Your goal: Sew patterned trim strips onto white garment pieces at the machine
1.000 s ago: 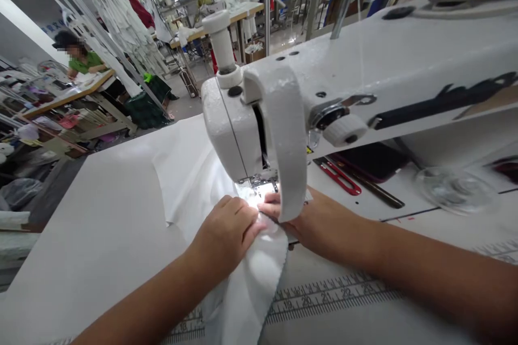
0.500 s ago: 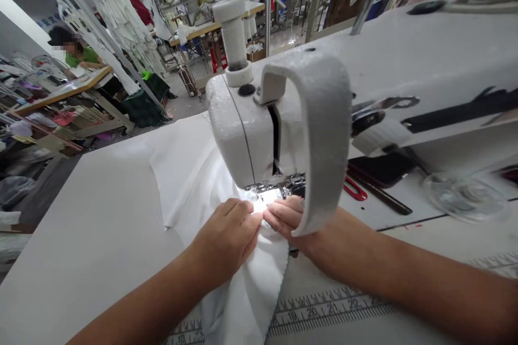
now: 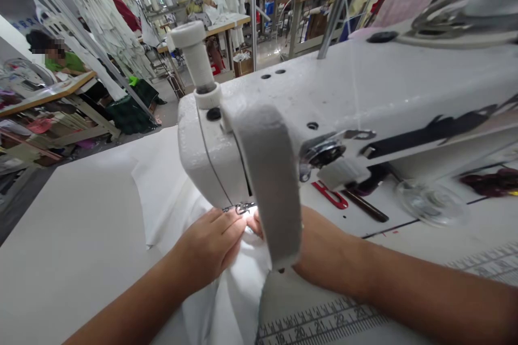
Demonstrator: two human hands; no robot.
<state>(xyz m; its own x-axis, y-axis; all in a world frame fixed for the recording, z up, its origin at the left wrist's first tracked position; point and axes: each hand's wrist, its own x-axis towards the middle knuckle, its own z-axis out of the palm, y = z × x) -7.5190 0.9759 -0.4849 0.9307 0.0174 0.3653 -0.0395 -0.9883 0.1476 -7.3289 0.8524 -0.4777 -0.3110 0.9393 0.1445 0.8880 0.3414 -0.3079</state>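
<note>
Hands meet under the sewing machine [image 3: 364, 91]: my left hand [image 3: 208, 245] lies flat on the white cloth [image 3: 162, 199]; my right hand [image 3: 319, 245] is half hidden behind the guard [image 3: 271, 183], so I cannot tell its grip.

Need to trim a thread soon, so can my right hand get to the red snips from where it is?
Probably yes. The red snips lie just beyond the right hand on bare table, under the machine arm, with nothing between them.

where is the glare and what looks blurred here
Head view: a small lamp glare sits at the presser foot, by the fingers of the left hand; the clear dish at right is smeared; the wide lens bows the sewing machine arm.
</note>
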